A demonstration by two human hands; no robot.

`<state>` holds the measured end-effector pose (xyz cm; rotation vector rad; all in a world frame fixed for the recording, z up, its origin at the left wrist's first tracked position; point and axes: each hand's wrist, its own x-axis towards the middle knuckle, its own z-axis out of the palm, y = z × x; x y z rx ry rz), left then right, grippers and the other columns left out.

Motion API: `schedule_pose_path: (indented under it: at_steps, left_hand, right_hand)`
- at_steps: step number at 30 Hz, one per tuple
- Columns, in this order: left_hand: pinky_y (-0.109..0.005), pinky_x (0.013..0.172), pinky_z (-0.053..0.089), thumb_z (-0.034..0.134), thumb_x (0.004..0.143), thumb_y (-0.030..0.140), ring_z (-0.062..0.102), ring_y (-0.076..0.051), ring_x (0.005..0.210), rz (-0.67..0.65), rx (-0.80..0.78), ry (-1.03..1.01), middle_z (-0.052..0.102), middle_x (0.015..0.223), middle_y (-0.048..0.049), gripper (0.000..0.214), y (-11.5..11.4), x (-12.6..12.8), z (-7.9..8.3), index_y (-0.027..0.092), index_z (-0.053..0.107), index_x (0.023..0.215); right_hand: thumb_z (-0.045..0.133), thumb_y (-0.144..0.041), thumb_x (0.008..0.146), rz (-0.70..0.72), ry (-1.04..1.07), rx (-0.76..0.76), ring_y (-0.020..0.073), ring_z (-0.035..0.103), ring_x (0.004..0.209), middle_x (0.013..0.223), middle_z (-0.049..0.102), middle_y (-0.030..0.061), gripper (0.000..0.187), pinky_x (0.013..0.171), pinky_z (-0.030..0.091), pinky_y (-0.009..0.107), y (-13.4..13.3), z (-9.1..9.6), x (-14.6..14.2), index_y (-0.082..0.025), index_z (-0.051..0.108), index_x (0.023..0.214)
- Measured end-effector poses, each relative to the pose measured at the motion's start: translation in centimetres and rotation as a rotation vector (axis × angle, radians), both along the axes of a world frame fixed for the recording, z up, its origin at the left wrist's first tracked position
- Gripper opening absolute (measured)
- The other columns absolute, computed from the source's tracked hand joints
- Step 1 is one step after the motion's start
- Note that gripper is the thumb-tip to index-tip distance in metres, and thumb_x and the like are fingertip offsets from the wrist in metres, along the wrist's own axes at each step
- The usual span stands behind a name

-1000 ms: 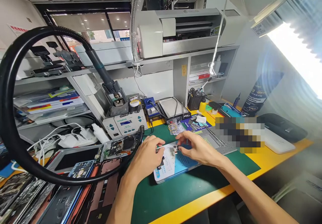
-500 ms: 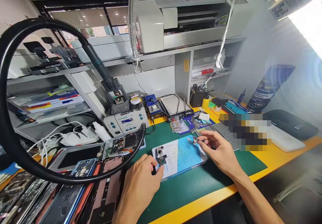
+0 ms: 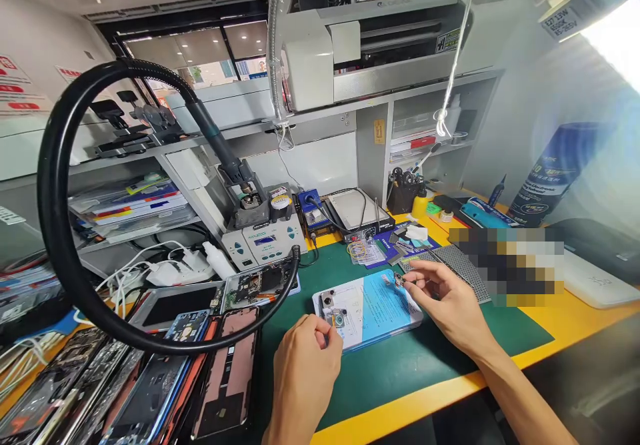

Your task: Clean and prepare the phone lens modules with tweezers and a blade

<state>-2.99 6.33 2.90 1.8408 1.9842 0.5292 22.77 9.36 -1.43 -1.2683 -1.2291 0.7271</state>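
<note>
Left hand has pulled back toward the near edge since half a second ago, when its fingertips were right by the camera modules. It's now just on the near side of the box's left end, fingers curled in and thumb close to the forefinger; can't tell if anything is pinched in there. So both modules lie uncovered on the white end of the box, one behind the other, with nothing on top.

Right hand has barely budged: thumb and fingertips clamped on a tiny part over the blue end. Way too small to say exactly what it is, or if it touches the box. As I read it, the right hand is handling that bit alone for now.

Box sits on the green mat, fwiw, mesh plate behind the right hand, phone shells off left.
</note>
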Motion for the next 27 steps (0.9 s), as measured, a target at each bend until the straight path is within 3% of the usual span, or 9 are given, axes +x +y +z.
schedule_pose_path:
  at_steps: [3, 6, 11, 14, 17, 22, 27]
  left_hand:
    - [-0.027, 0.056, 0.032, 0.057, 0.09, 0.027, 0.052, -0.016, 0.06, 0.006, 0.024, -0.03, 0.058, 0.064, 0.001, 0.022, -0.1, 0.1, 0.5, 0.023, 0.058, 0.068]
    - [-0.026, 0.057, 0.036, 0.056, 0.092, 0.03, 0.053, -0.015, 0.06, -0.009, 0.059, -0.057, 0.058, 0.064, 0.0018, 0.023, 1.2, 0.0, 2.1, 0.022, 0.06, 0.071]
    - [-0.028, 0.067, 0.049, 0.059, 0.098, 0.032, 0.062, -0.015, 0.07, -0.057, 0.039, -0.052, 0.067, 0.076, 0.0004, 0.02, 7.4, 0.4, 4.3, 0.018, 0.068, 0.086]
    - [-0.035, 0.078, 0.058, 0.064, 0.099, 0.039, 0.069, -0.018, 0.084, -0.083, -0.037, -0.012, 0.072, 0.1, -0.0044, 0.024, 11.0, 1.2, 3.8, 0.016, 0.069, 0.104]
    - [-0.039, 0.084, 0.06, 0.068, 0.098, 0.036, 0.07, -0.023, 0.101, -0.089, -0.09, 0.024, 0.069, 0.118, -0.008, 0.029, 12.6, 2.0, 2.5, 0.019, 0.066, 0.121]
    - [-0.042, 0.088, 0.059, 0.069, 0.097, 0.035, 0.068, -0.026, 0.109, -0.113, -0.151, 0.047, 0.066, 0.126, -0.0091, 0.036, 12.8, 2.5, 1.0, 0.019, 0.063, 0.129]
    - [-0.043, 0.087, 0.06, 0.067, 0.098, 0.036, 0.069, -0.025, 0.106, -0.187, -0.178, 0.042, 0.067, 0.125, -0.0093, 0.035, 12.9, 2.5, 1.1, 0.017, 0.064, 0.127]
  right_hand:
    - [0.078, -0.052, 0.085, 0.007, 0.003, 0.0, 0.0233, 0.066, 0.09, 0.102, 0.074, 0.0096, 0.049, 0.073, 0.051, 0.037, -0.1, 0.0, 0.0, -0.022, 0.062, 0.121]
    - [0.076, -0.051, 0.086, 0.01, -0.001, 0.003, 0.0243, 0.067, 0.093, 0.103, 0.074, 0.0098, 0.047, 0.075, 0.052, 0.038, -0.1, 0.0, -0.2, -0.022, 0.061, 0.121]
    - [0.075, -0.05, 0.087, 0.014, -0.02, 0.01, 0.0246, 0.067, 0.093, 0.103, 0.074, 0.0092, 0.046, 0.076, 0.051, 0.039, -0.1, -0.1, -0.2, -0.023, 0.061, 0.121]
    - [0.074, -0.049, 0.089, 0.013, -0.025, 0.013, 0.0243, 0.067, 0.093, 0.103, 0.074, 0.009, 0.044, 0.076, 0.051, 0.039, -0.2, -0.1, -0.1, -0.023, 0.061, 0.121]
    - [0.074, -0.049, 0.089, 0.012, -0.026, 0.022, 0.0238, 0.067, 0.092, 0.101, 0.074, 0.0089, 0.044, 0.074, 0.051, 0.038, -0.2, 0.0, -0.1, -0.022, 0.061, 0.121]
    - [0.073, -0.048, 0.089, 0.026, -0.037, 0.029, 0.0231, 0.067, 0.09, 0.101, 0.074, 0.0089, 0.044, 0.071, 0.051, 0.037, -0.2, -0.1, 0.0, -0.021, 0.061, 0.122]
    - [0.073, -0.05, 0.089, 0.026, -0.044, 0.031, 0.0237, 0.067, 0.091, 0.102, 0.075, 0.0098, 0.045, 0.07, 0.052, 0.037, -0.2, -0.1, 0.0, -0.021, 0.061, 0.122]
